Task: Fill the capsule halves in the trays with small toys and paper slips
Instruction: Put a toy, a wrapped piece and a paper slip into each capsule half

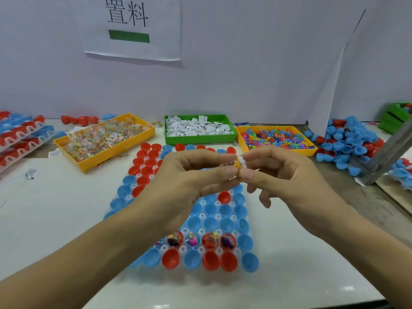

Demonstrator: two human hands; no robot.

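White worktop [66, 208] backed by a pale partition wall carrying a printed paper sign [133, 27].

Head view: both hands are raised over the clear plastic tray of red and blue capsule halves [223, 210]. The left hand [187, 181] and the right hand [283, 177] meet fingertip to fingertip, thumbs and forefingers pinched together on a small bundle of white paper slip and orange toy piece [239, 163]. Which hand bears the hold cannot be told; the remaining right fingers [265, 197] hang curled and loose.

Directly beneath the fingertips lie empty blue halves and one red half. Nearer the wrists, one row holds four capsule halves already filled with small coloured toys [200, 240]; the row closest to the person is empty.

Beyond the fingertips stands a green rectangular bin of white paper slips [198, 128]. Beyond and left of them, a yellow bin of clear-wrapped toy packets [104, 139]. Beyond and right, a yellow bin of loose coloured plastic toys [276, 138]. Far right, a heap of loose blue and red capsule halves [347, 141].
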